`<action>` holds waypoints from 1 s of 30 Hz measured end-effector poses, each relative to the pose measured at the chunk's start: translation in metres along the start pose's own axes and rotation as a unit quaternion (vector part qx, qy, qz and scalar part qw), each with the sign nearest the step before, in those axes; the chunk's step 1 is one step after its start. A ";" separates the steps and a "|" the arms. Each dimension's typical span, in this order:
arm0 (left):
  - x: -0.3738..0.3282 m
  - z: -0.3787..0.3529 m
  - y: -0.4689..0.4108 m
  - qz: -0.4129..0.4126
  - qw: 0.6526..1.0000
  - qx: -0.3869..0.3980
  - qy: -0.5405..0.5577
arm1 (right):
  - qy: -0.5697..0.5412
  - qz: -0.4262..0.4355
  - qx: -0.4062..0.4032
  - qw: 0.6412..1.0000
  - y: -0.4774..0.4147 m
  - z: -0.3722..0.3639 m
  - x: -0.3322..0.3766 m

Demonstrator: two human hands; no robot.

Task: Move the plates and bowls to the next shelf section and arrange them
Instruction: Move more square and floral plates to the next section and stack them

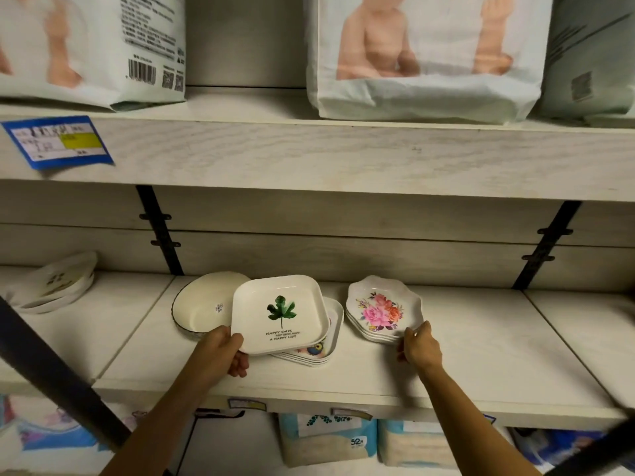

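While the left hand [225, 352] clamps its thumb and fingers on the near left corner of a square white plate with a green leaf print [280, 314], holding it tilted above a stack of similar square plates [318, 348] on the white shelf [481, 345], the right hand [420, 347] curls its fingers round the near edge of a stack of scalloped floral plates [381, 310] just to the right. A round white bowl [202, 307] sits left of the squares, partly behind the lifted plate, and farther left, in the neighbouring section, 1 more stack of plates [58, 283] leans tilted.
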State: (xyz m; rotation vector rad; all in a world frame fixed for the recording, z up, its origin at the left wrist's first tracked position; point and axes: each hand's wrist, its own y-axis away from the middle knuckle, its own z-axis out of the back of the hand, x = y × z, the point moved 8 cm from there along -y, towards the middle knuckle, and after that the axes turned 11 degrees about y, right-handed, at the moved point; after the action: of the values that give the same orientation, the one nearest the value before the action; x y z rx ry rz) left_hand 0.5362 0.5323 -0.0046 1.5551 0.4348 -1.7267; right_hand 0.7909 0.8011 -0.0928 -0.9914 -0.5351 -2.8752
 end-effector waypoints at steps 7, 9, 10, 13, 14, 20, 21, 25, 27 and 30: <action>0.000 -0.013 -0.002 -0.010 0.999 0.046 -0.022 | -0.008 0.118 -0.028 0.993 0.045 0.033 0.044; 0.001 -0.020 -0.002 -0.013 0.997 0.067 -0.023 | -0.036 0.195 0.054 0.979 0.078 0.016 0.070; 0.002 -0.023 -0.001 -0.016 0.997 0.077 -0.024 | -0.037 0.213 0.098 0.971 0.092 0.005 0.078; 0.005 -0.030 0.000 -0.025 0.995 0.098 -0.025 | -0.007 0.264 0.145 0.954 0.117 -0.017 0.094; 0.006 -0.031 0.000 -0.029 0.994 0.101 -0.025 | 0.006 0.273 0.138 0.952 0.120 -0.020 0.095; 0.011 -0.023 -0.007 -0.016 0.992 0.127 0.020 | 0.060 0.249 0.057 0.965 0.113 -0.029 0.092; 0.010 -0.016 -0.011 -0.013 0.992 0.120 0.028 | 0.060 0.240 0.043 0.968 0.110 -0.032 0.094; 0.008 0.025 -0.024 -0.006 0.994 0.098 0.045 | 0.075 0.190 0.001 0.979 0.095 -0.049 0.103; 0.008 0.045 -0.028 -0.006 0.994 0.102 0.050 | 0.104 0.156 -0.008 0.982 0.088 -0.061 0.104; 0.008 0.067 -0.031 -0.007 0.993 0.112 0.040 | 0.150 0.117 -0.007 0.982 0.086 -0.075 0.101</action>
State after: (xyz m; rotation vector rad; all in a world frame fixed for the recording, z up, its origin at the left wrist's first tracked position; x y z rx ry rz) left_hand 0.4677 0.5042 -0.0065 1.7885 0.2999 -1.7762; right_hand 0.6803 0.7012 -0.0600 -0.5603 -0.3488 -2.7444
